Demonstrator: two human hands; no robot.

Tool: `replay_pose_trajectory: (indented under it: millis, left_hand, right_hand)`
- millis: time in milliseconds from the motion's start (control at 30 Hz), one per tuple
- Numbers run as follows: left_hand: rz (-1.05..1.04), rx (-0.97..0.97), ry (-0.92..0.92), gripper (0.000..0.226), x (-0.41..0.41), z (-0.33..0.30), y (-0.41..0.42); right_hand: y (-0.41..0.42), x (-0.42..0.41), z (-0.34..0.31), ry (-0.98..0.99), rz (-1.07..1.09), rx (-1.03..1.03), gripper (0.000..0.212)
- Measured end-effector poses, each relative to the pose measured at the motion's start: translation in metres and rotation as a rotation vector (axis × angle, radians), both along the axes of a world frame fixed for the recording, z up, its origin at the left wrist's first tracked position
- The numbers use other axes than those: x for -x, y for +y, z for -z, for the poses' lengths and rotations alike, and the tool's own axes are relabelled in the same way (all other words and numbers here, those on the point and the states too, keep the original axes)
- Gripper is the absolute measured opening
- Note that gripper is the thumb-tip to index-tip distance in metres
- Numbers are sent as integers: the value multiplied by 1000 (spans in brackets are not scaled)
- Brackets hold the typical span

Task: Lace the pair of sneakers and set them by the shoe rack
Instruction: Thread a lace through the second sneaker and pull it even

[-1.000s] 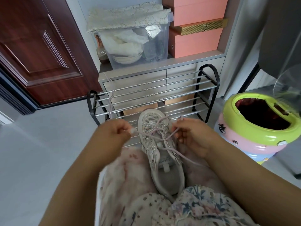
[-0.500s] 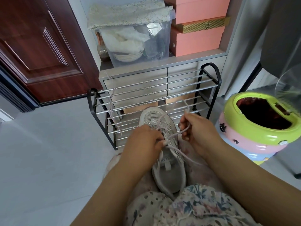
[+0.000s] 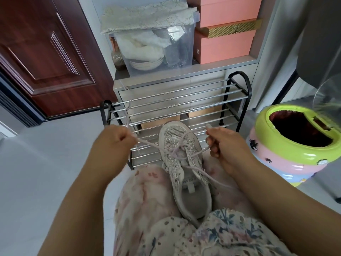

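1. On the lap, between the two hands, lies one pale grey mesh sneaker with glittery trim [image 3: 182, 163], its long axis running toe-away toward the black-framed shoe rack with chrome bars [image 3: 184, 100].
2. The left hand [image 3: 114, 139] pinches one end of the thin lilac lace [image 3: 151, 144], pulled out leftward.
3. The right hand [image 3: 223, 145] grips the other end, drawn rightward.
4. Both hands sit about equally near; only one sneaker shows.

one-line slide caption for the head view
Both hands pull lace ends apart on a sneaker before the shoe rack.
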State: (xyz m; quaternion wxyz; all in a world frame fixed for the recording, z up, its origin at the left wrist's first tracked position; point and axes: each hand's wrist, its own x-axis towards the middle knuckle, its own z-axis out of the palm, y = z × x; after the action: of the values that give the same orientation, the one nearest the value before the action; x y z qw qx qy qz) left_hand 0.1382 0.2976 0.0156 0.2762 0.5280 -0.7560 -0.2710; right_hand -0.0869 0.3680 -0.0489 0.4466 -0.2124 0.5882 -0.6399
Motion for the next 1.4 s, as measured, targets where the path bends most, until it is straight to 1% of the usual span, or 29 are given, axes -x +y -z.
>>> replay_pose_trajectory:
  millis: [100,167,233,300,367,467,533,600,667,767,833,867,933,1033,1100,1167,1233,1300,1367,1400]
  left_hand:
    - [187,-3,-113,23,20,16,14]
    - [288,18,-138,12,34,30,22]
    - [363,72,-191,10,45,42,28]
    - [384,132,-279,16,52,48,30]
    - [367,139,-338,21,55,51,29]
    - [392,137,-348,15,53,48,26]
    - [409,94,-316,12,52,44,24]
    - [429,58,-268,17,49,39,24]
    - [396,-61,-115,25,43,31,23]
    - [222,-271,210,24,29,20,17]
    - [127,-353,342,22,23,16,10]
    - [103,-361,353,20,22,16,8]
    - [99,-354,261,19,24,20,8]
    - [196,-329,28,16,34,33,19]
    - [265,-251,-107,21,39,40,26]
    - [317,-123,-218,21,45,43,31]
    - [340,-36,-243,17,48,43,33]
    - [325,-70,-196,23,49,41,34]
    - [302,-131,-165,31,47,38,32]
    - [297,-138,-172,31,46,36,31]
  right_hand:
    - [0,-4,-2,34,-9,3,22]
    - [1,-6,-3,55,-10,0,23]
    - [1,-6,-4,57,-8,-1,25]
    - [1,-7,-5,46,-2,3,28]
    - [1,-7,-6,35,3,9,31]
    - [0,-8,-6,37,-5,7,32]
    - [0,-8,-5,37,-11,-2,31]
    - [0,-6,-4,46,-20,-7,28]
    - [1,-3,-2,78,-41,-26,27]
    - [3,-5,-1,119,-99,-82,26]
    - [3,-8,0,97,-114,-99,26]
    - [3,-9,0,91,-120,-103,26]
    - [3,-11,-2,117,-137,-114,25]
    - [4,-14,-6,135,-151,-85,24]
    - [4,-16,-7,180,-153,-73,22]
    - [3,-15,-5,261,-143,-61,21]
    - [3,-15,-4,311,-132,-46,21]
    - [3,-16,-5,313,-124,-39,21]
    - [3,-16,-6,274,-120,-33,21]
    - [3,-16,-6,275,-128,-42,22]
